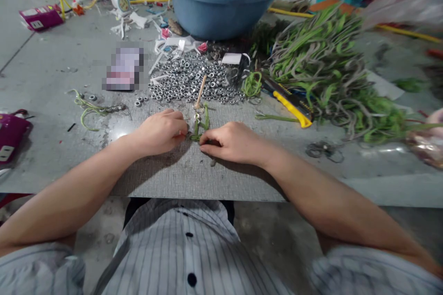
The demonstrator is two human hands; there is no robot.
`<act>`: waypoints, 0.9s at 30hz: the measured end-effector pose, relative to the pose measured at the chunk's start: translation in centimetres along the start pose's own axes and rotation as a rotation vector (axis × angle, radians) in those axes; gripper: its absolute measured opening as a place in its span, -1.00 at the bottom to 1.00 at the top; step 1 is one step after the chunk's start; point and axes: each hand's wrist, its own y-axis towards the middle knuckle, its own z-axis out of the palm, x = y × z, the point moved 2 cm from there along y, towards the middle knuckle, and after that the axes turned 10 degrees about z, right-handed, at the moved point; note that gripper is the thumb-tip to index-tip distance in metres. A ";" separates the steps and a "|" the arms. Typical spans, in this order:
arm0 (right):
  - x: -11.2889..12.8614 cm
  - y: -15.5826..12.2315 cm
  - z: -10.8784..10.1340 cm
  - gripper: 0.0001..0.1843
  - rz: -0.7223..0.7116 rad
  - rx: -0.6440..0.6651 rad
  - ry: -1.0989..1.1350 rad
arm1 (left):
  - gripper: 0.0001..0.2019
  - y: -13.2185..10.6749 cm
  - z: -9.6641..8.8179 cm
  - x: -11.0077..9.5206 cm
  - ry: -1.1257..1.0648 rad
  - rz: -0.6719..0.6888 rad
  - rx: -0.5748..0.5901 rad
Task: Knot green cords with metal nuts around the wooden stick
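Observation:
A green cord (195, 130) with small metal pieces strung on it lies between my hands at the table's front. My left hand (159, 132) is closed at the cord's left side, its fingertips curled in and partly hidden. From the right, my right hand (234, 142) pinches the cord's lower end between thumb and forefinger. Just beyond, a thin wooden stick (201, 92) stands tilted at the cord's far end. Behind the stick spreads a heap of metal nuts (183, 76).
A blue basin (221, 14) stands behind the nuts. Right of them lie a yellow utility knife (292, 109) and a pile of green and grey cords (321, 64). A phone (123, 68) lies left. Another person's hand (436, 122) shows at the right edge.

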 end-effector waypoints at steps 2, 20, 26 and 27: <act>0.1 -0.2 -0.2 -0.79 -0.018 0.051 0.056 | -0.86 0.1 0.0 -0.2 0.030 -0.016 0.001; -0.9 -0.6 -0.9 -0.77 -0.151 -0.364 0.180 | -0.57 0.0 1.5 -3.0 -0.009 -0.137 -0.238; -1.5 0.5 0.7 -0.26 -0.094 -0.164 -0.126 | -0.31 0.7 2.8 -3.8 0.044 -0.232 0.005; -1.6 0.5 1.0 -0.21 -0.060 -0.110 -0.151 | -0.28 0.7 2.8 -3.8 0.062 -0.255 0.048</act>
